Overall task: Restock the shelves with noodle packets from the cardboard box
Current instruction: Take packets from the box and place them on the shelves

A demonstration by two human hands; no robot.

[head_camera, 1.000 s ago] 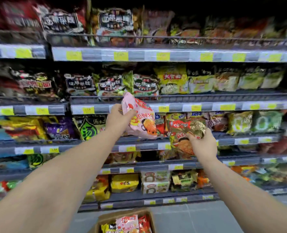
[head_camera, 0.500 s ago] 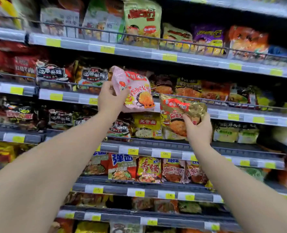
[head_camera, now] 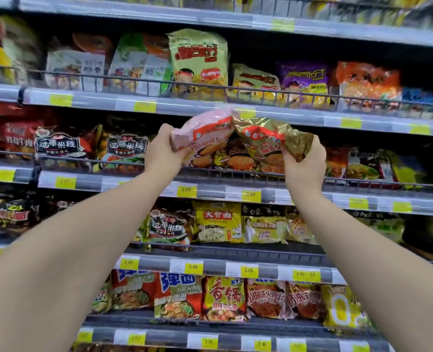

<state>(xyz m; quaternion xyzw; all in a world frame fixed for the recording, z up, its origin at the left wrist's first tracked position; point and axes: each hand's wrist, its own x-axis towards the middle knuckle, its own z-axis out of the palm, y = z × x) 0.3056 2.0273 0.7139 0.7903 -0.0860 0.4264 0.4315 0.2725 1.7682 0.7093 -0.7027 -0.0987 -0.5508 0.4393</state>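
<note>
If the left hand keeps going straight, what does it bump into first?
The left hand leads with its pink packet, whose tip seems to touch the gold packet in the right hand. Behind wait shelf packets; depth is unclear.

The left packet (head_camera: pixel 205 130) touches the right packet (head_camera: pixel 274 138), before the shelves (head_camera: pixel 91 182).

left hand (head_camera: pixel 162 151) + right hand (head_camera: pixel 304 165): 2 hands | pink packet (head_camera: pixel 205 130): 1 | gold packet (head_camera: pixel 271 138): 1 | shelf levels (head_camera: pixel 103 104): 5
</note>
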